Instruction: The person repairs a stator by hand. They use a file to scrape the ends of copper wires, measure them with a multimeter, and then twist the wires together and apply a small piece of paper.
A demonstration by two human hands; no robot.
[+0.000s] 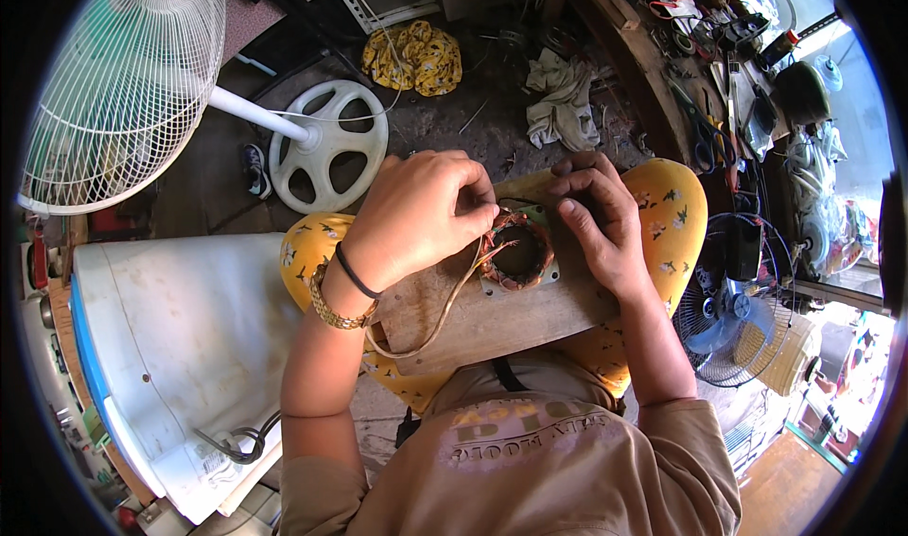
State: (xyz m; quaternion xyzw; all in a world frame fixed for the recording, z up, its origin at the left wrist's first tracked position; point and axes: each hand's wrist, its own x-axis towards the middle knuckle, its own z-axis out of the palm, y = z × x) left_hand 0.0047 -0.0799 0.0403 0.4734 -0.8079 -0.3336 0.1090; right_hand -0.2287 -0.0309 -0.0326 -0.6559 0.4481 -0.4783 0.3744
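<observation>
On a wooden board (pixel 454 320) across my lap lies a ring-shaped motor stator (pixel 550 266) with copper windings and a pale metal frame. My left hand (pixel 430 210) is at its upper left edge, thumb and forefinger pinched together; what they grip, if anything, is too small to make out. A tan cord (pixel 445 311) runs from the stator past this hand and curves down along the board. My right hand (pixel 608 224) hovers right of the stator, fingers curled and thumb tip close to the forefinger. Anything thin between them does not show. Loose wire ends cross the ring's opening.
A white standing fan (pixel 128 92) with a round base (pixel 328 181) stands at the left, above a white panel (pixel 189 337). Cloths (pixel 565 101) lie on the floor ahead. A cluttered workbench (pixel 653 92) holds scissors (pixel 697 129); another fan (pixel 728 309) is at the right.
</observation>
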